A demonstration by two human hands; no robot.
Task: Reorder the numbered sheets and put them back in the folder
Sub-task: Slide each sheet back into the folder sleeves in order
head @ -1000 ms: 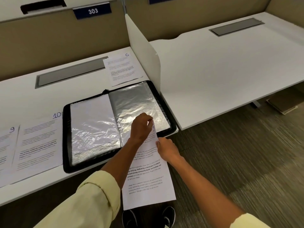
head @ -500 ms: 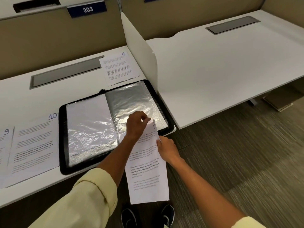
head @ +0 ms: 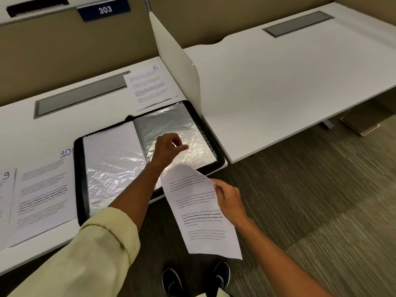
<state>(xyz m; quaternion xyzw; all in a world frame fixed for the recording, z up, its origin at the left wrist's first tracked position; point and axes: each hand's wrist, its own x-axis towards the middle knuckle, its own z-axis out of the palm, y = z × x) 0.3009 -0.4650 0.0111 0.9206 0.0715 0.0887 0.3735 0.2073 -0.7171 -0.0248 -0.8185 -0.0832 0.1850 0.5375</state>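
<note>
Fingers: right hand point(head: 230, 202) grips a sheet point(head: 203, 213); left hand point(head: 169, 150) pinches the folder point(head: 150, 159) sleeve.
Sheets 6, 9, 10 beside the folder remain unfiled.

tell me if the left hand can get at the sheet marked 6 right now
Probably yes. The left hand pinches the plastic sleeve of the open folder, and the sheet marked 6 lies flat just beyond the folder's far edge with nothing on it or between. The hand would have to release the sleeve first.
</note>
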